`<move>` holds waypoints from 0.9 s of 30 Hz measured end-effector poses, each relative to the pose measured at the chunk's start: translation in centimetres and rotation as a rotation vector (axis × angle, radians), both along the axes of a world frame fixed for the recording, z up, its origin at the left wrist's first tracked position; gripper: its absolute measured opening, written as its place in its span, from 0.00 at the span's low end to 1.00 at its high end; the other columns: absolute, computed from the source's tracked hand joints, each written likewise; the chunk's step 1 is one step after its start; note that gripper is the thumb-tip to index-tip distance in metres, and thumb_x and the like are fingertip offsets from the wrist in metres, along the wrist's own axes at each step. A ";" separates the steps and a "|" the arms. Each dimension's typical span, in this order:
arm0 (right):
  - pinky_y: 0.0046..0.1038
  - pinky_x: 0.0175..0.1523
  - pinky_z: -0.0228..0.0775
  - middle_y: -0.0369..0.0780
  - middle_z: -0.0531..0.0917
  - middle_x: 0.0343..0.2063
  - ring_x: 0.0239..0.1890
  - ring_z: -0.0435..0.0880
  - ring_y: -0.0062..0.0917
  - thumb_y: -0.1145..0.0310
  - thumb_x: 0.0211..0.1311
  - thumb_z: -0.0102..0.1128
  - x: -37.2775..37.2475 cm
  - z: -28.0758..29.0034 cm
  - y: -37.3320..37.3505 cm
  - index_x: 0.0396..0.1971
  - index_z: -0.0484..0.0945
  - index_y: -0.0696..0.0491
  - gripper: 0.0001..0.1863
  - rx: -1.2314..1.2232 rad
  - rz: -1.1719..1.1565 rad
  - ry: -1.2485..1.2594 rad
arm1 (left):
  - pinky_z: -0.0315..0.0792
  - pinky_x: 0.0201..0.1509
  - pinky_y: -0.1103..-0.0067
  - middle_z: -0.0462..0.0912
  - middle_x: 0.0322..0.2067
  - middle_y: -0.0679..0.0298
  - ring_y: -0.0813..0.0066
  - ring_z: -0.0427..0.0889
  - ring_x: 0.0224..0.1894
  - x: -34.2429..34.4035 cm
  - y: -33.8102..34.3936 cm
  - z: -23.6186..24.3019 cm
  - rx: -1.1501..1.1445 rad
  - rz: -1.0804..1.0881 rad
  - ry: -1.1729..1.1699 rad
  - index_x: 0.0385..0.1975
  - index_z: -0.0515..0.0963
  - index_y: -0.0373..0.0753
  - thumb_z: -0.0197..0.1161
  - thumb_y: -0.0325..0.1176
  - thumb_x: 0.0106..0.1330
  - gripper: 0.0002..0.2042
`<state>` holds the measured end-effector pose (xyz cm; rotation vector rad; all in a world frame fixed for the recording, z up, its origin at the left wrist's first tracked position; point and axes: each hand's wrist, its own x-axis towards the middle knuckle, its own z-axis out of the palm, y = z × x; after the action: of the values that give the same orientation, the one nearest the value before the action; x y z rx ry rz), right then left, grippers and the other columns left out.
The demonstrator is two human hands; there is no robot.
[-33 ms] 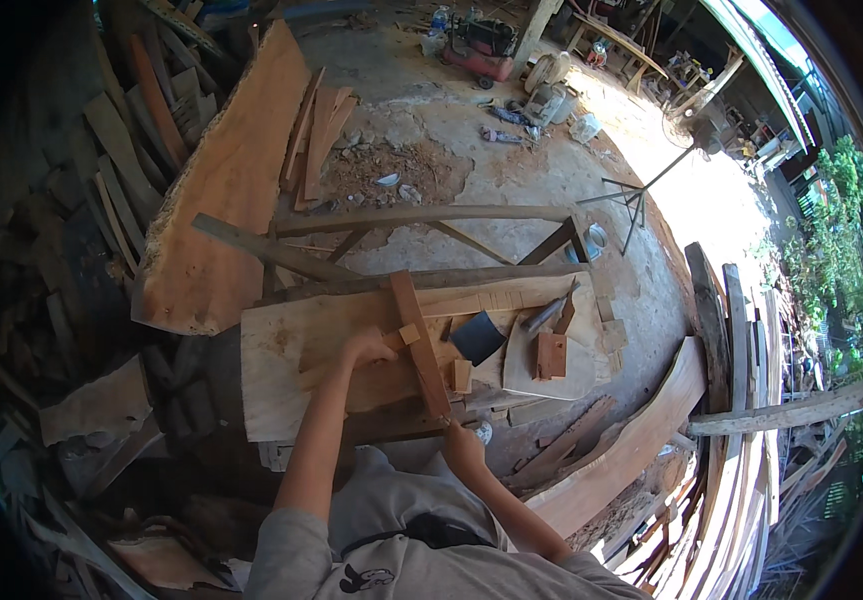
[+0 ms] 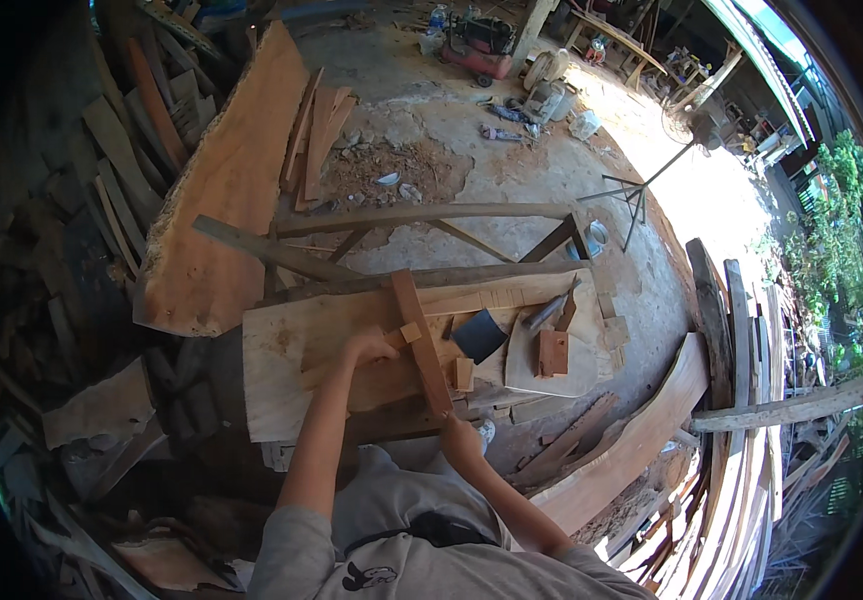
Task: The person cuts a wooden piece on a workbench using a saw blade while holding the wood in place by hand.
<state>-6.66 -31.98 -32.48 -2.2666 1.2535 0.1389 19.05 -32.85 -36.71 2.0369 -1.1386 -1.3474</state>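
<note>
A reddish-brown wooden bar lies across the workbench top, running from its far edge toward me. My left hand is closed on a small light wooden piece that rests against the bar's upper half. At the bar's near end my right hand makes a fist; what it grips is hidden by the fingers. Right of the bar lie a dark flat sheet, a small light wood block and a reddish block with a hole.
The pale slab forms the bench top, with a wooden frame behind it. A dark grey tool lies at its right. A large slab leans at the left. Planks are piled at the right, near a fan stand.
My right hand has shifted very slightly toward the bar's near end. The bar and my left hand look unchanged.
</note>
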 end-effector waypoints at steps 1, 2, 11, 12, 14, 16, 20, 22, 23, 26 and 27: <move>0.43 0.32 0.66 0.51 0.76 0.20 0.26 0.76 0.44 0.67 0.54 0.41 0.8 -0.6 -0.3 0.30 0.68 0.56 0.10 -0.003 0.018 -0.055 | 0.64 0.20 0.78 0.73 0.14 0.59 0.74 0.72 0.16 0.2 0.0 -0.2 -0.014 0.028 0.079 0.19 0.73 0.28 0.61 0.33 0.37 0.14; 0.43 0.32 0.66 0.51 0.76 0.20 0.26 0.76 0.44 0.67 0.54 0.41 1.8 -1.2 -0.8 0.30 0.68 0.56 0.10 -0.020 0.000 -0.071 | 0.63 0.19 0.79 0.73 0.13 0.59 0.75 0.71 0.14 0.5 -0.2 -0.2 0.007 0.024 0.205 0.18 0.72 0.28 0.61 0.32 0.37 0.13; 0.41 0.30 0.67 0.50 0.75 0.20 0.26 0.76 0.44 0.64 0.56 0.38 3.0 -1.2 -2.3 0.29 0.68 0.56 0.11 -0.056 0.019 -0.081 | 0.70 0.35 0.70 0.75 0.26 0.46 0.56 0.76 0.32 -4.4 1.7 2.2 -0.150 0.177 -0.704 0.31 0.72 0.29 0.60 0.33 0.39 0.18; 0.41 0.30 0.67 0.51 0.75 0.20 0.26 0.76 0.44 0.64 0.56 0.38 2.7 -0.7 -2.1 0.28 0.68 0.56 0.12 -0.056 0.024 -0.094 | 0.70 0.35 0.70 0.75 0.26 0.46 0.56 0.76 0.32 -4.5 2.0 2.4 -0.174 0.187 -0.732 0.31 0.72 0.29 0.60 0.33 0.39 0.18; 0.41 0.30 0.67 0.51 0.75 0.20 0.26 0.76 0.44 0.64 0.56 0.37 1.7 0.2 -1.5 0.28 0.68 0.56 0.12 -0.046 0.029 -0.090 | 0.70 0.35 0.71 0.75 0.26 0.46 0.56 0.76 0.32 -4.2 2.1 2.5 -0.029 0.092 -0.533 0.30 0.71 0.28 0.62 0.35 0.38 0.19; 0.44 0.31 0.65 0.53 0.75 0.19 0.25 0.75 0.47 0.65 0.54 0.41 -0.2 1.1 -0.6 0.28 0.68 0.56 0.10 0.026 -0.011 -0.009 | 0.70 0.35 0.71 0.75 0.26 0.46 0.56 0.76 0.32 -3.0 1.7 2.2 0.004 0.111 -0.435 0.29 0.72 0.28 0.62 0.35 0.38 0.19; 0.44 0.31 0.65 0.53 0.74 0.19 0.26 0.75 0.47 0.67 0.52 0.41 -3.4 1.7 0.4 0.27 0.68 0.57 0.09 0.071 -0.032 0.026 | 0.68 0.34 0.74 0.76 0.26 0.48 0.59 0.76 0.32 -0.8 0.9 0.6 0.036 0.054 -0.161 0.29 0.71 0.25 0.63 0.34 0.35 0.21; 0.44 0.31 0.66 0.53 0.75 0.19 0.25 0.75 0.47 0.68 0.52 0.41 -1.9 1.1 -0.4 0.27 0.68 0.58 0.09 0.054 0.004 0.063 | 0.68 0.34 0.74 0.76 0.26 0.46 0.57 0.76 0.32 -0.5 0.9 -0.4 0.007 0.050 -0.184 0.29 0.72 0.26 0.63 0.35 0.34 0.22; 0.43 0.31 0.66 0.52 0.75 0.19 0.26 0.75 0.46 0.69 0.51 0.41 -0.2 0.5 -1.0 0.26 0.68 0.58 0.08 0.026 0.035 -0.023 | 0.68 0.34 0.74 0.75 0.26 0.45 0.56 0.76 0.32 -0.5 0.9 -0.8 -0.007 0.038 -0.205 0.29 0.73 0.27 0.63 0.36 0.34 0.22; 0.42 0.32 0.67 0.51 0.75 0.20 0.26 0.76 0.44 0.71 0.50 0.42 7.8 -1.4 -3.5 0.26 0.68 0.58 0.07 -0.072 0.098 -0.112 | 0.68 0.34 0.74 0.76 0.25 0.47 0.58 0.76 0.31 -0.3 1.0 -1.4 -0.056 0.036 -0.134 0.28 0.73 0.27 0.63 0.37 0.33 0.22; 0.42 0.32 0.67 0.51 0.75 0.20 0.26 0.76 0.44 0.71 0.50 0.42 9.0 -1.6 -4.0 0.26 0.68 0.58 0.07 -0.079 0.085 -0.160 | 0.68 0.34 0.74 0.76 0.25 0.47 0.58 0.76 0.31 -0.2 1.0 -1.5 -0.077 0.041 -0.142 0.28 0.73 0.27 0.63 0.37 0.33 0.22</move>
<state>2.33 -35.99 -34.11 -2.3476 1.0983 -0.0609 18.88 -31.85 -38.16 2.1156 -1.1832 -1.1371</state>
